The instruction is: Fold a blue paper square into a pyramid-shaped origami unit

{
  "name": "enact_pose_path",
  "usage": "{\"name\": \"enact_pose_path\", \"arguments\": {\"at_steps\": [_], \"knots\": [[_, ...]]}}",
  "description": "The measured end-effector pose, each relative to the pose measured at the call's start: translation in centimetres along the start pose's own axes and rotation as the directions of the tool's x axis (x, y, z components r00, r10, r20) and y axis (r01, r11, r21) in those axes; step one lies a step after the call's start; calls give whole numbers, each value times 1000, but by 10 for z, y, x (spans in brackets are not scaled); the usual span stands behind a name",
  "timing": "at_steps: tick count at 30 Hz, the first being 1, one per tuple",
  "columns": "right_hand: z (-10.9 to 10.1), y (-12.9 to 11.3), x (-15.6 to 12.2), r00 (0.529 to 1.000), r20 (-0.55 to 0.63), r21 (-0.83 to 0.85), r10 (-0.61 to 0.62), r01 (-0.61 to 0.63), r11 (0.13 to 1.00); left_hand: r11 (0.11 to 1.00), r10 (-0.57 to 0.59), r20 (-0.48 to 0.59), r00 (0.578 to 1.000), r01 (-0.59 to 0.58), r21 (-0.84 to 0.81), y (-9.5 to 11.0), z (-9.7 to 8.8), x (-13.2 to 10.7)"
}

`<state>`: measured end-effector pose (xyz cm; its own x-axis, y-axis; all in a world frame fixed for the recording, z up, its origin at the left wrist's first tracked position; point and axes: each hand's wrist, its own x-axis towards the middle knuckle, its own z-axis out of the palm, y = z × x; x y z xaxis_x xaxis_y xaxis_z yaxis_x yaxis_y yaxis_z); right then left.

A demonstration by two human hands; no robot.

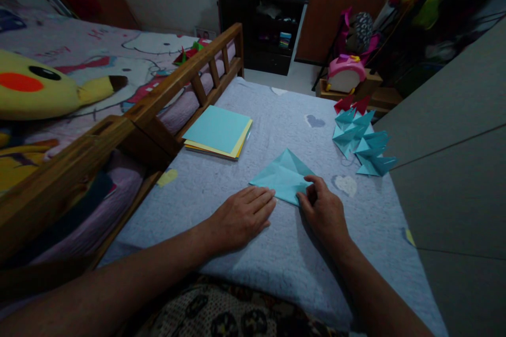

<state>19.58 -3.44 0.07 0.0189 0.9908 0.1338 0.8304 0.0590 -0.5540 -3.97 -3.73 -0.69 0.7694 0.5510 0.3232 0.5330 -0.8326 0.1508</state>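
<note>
A light blue sheet of origami paper [283, 175], folded into a triangle with crease lines, lies on the bed in front of me with its point facing away. My left hand [245, 215] rests flat, fingers stretched out and their tips at the paper's near left edge. At the paper's right corner, the thumb and index finger of my right hand [324, 211] close on the edge, hiding that corner. Farther left sits a stack of square paper [217, 129], blue on top with yellow sheets below. Several folded blue paper figures [361, 142] stand to the right, with red ones [351, 105] behind.
A wooden bed rail [185, 68] runs along the left, with a yellow plush toy [47, 87] on the bed beyond it. A pale cabinet [454, 179] borders the right side. A dark shelf [256, 31] and a pink toy case [346, 75] stand at the back.
</note>
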Motion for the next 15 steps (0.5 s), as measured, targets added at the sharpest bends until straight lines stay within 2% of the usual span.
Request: {"name": "enact_pose_path", "arguments": {"at_steps": [15], "knots": [[1,-1,1,999,14,29,47,-47,998,999,-46,46,998,47,-3,0,2,-2]]}}
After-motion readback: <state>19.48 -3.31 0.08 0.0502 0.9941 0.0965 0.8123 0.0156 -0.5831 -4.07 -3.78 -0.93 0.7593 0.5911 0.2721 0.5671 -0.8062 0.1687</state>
